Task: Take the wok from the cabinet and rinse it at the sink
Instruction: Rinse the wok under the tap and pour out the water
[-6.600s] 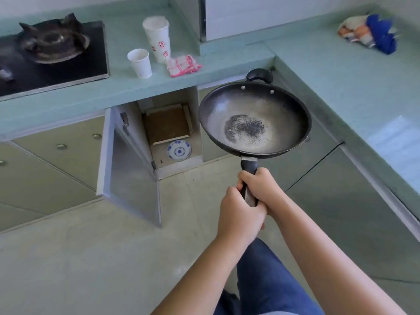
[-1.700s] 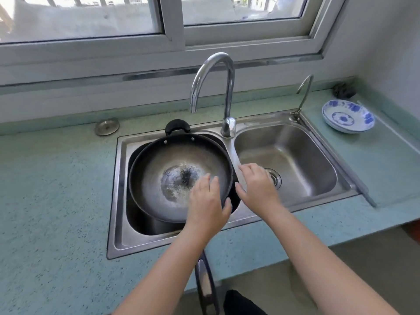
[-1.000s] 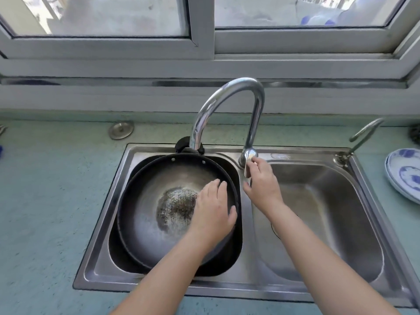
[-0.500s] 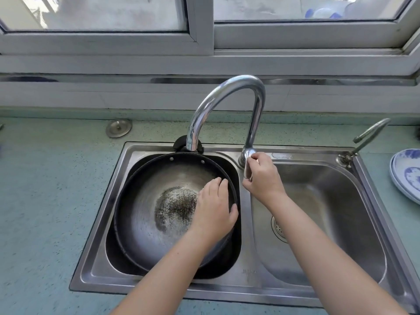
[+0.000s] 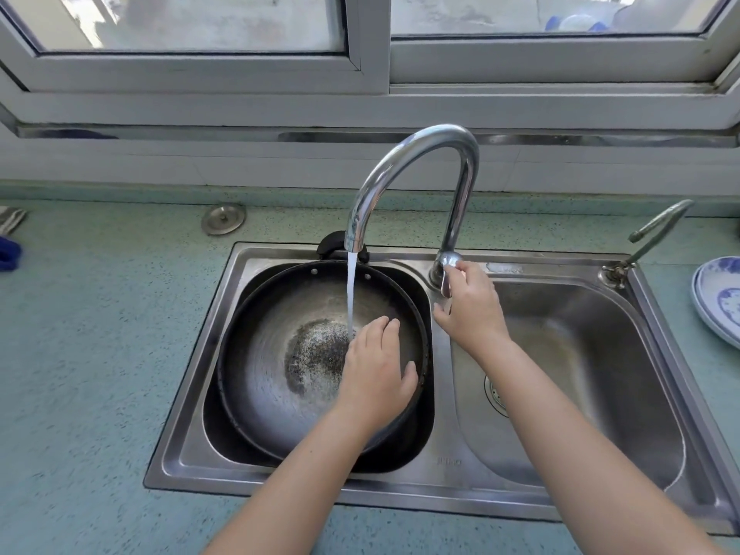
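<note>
One wok (image 5: 280, 354) sits in the left basin of the sink (image 5: 192, 394), centre frame, placed so the faucet (image 5: 420, 154) stream lands inside it. Left hand (image 5: 376, 378): fingers spread flat, gripping nothing, apparently steadying or rubbing the pan. Right hand (image 5: 472, 310): fingers curled on the one tap lever (image 5: 445, 280), likely setting flow. Two basins; one plate (image 5: 720, 302), right edge.
</note>
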Demonstrator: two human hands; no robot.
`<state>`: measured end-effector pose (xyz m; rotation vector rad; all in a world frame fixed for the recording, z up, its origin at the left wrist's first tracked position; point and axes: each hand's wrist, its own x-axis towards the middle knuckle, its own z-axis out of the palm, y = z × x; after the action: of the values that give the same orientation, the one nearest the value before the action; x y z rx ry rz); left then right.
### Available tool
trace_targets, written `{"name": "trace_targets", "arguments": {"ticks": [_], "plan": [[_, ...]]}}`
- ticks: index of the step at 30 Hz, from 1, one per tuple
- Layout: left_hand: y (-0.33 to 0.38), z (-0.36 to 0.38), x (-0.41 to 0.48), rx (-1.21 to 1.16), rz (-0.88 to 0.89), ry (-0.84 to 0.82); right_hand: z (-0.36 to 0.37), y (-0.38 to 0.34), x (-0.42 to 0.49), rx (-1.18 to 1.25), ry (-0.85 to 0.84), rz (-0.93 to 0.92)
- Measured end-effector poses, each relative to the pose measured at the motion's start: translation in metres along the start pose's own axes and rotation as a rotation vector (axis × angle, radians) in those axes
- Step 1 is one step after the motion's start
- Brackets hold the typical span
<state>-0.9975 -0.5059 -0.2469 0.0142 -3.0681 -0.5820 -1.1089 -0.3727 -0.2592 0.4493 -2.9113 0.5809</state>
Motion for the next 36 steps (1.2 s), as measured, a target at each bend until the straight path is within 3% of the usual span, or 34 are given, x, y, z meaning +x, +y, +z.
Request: {"name": "trace_targets", "arguments": {"ticks": [5,27,36], "plan": [[-0.019,0.002,-0.032,-0.035,0.006,-0.010,0.011,-0.019,-0.040,-0.003,0.067,0.001],[-0.070,-0.010,-0.218,-0.355,-0.229,-0.080,0.024,-0.146,-0.247,0.154,-0.155,0.179],[-0.057,-0.005,-0.252,-0.690,-0.506,-0.214,0.036,-0.175,-0.272,0.495,-0.362,0.478]]}}
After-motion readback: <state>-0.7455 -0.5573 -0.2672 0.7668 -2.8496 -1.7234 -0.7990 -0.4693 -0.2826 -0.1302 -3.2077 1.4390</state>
